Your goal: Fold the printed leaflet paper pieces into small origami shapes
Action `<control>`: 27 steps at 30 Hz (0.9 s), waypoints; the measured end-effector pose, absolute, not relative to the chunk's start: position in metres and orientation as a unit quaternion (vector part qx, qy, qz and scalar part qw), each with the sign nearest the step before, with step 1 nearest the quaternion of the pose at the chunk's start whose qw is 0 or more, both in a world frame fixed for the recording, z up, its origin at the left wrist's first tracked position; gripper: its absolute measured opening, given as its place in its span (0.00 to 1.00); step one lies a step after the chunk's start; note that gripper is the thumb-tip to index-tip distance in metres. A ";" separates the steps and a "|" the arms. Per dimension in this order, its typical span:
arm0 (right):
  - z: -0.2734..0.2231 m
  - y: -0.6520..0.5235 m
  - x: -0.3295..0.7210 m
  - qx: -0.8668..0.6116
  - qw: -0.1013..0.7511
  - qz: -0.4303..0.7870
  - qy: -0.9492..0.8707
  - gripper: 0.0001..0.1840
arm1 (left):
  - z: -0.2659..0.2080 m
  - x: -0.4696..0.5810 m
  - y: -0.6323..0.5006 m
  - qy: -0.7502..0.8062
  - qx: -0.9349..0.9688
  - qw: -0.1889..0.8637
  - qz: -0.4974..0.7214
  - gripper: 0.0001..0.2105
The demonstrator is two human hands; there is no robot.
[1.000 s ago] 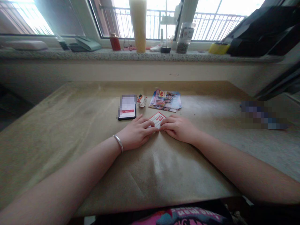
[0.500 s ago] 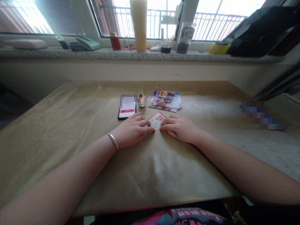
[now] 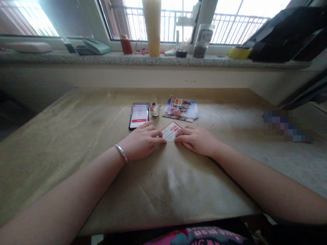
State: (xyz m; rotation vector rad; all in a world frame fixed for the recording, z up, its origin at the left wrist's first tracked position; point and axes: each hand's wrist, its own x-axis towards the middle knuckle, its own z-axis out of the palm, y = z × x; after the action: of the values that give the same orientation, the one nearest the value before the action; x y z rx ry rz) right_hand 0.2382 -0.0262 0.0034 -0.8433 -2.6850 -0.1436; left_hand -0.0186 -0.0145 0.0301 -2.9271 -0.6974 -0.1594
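Observation:
A small white sheet of paper [image 3: 170, 132] with red edges and red printed labels lies on the table, its upper end shaped to a point. My left hand [image 3: 143, 141], with a silver bangle [image 3: 121, 153] at the wrist, holds the paper's left side, thumb and fingertips close together. On the right side of the same paper rest the bent fingers of my right hand [image 3: 195, 139], pinched at its lower corner. Both hands cover parts of its edges. Beyond it lies a stack of colourful printed leaflets [image 3: 181, 109].
A phone [image 3: 138, 119] with a lit screen lies just beyond my left hand, beside a crumpled wrapper [image 3: 155, 109]. A blurred-out object [image 3: 286, 126] is at the table's right. Bottles, jars and a yellow roll [image 3: 240, 52] stand along the stone windowsill [image 3: 163, 61].
My left hand has slid slightly left along the paper, baring a little more of it. The right hand stays nearly where it was, and the paper lies in the same place.

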 end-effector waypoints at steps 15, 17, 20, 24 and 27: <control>0.002 -0.026 0.241 -0.294 0.169 -0.039 -0.940 0.13 | 0.035 -0.024 -0.015 -0.208 -0.972 0.094 -0.054 0.14; 0.002 -0.026 0.240 -0.294 0.168 -0.039 -0.940 0.14 | 0.036 -0.024 -0.016 -0.211 -0.972 0.092 -0.049 0.14; 0.003 -0.026 0.239 -0.293 0.165 -0.038 -0.941 0.14 | 0.039 -0.023 -0.017 -0.216 -0.971 0.098 -0.034 0.14; 0.005 -0.027 0.239 -0.291 0.166 -0.032 -0.942 0.14 | 0.041 -0.023 -0.018 -0.215 -0.972 0.093 -0.031 0.14; 0.005 -0.027 0.240 -0.293 0.170 -0.031 -0.940 0.14 | 0.041 -0.023 -0.017 -0.217 -0.972 0.092 -0.022 0.14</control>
State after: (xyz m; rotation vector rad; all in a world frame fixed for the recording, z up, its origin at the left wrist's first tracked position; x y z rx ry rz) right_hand 0.2403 -0.0269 0.0048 -0.8316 -2.6719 -0.0876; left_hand -0.0228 -0.0174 0.0413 -2.8864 -0.6431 -0.0660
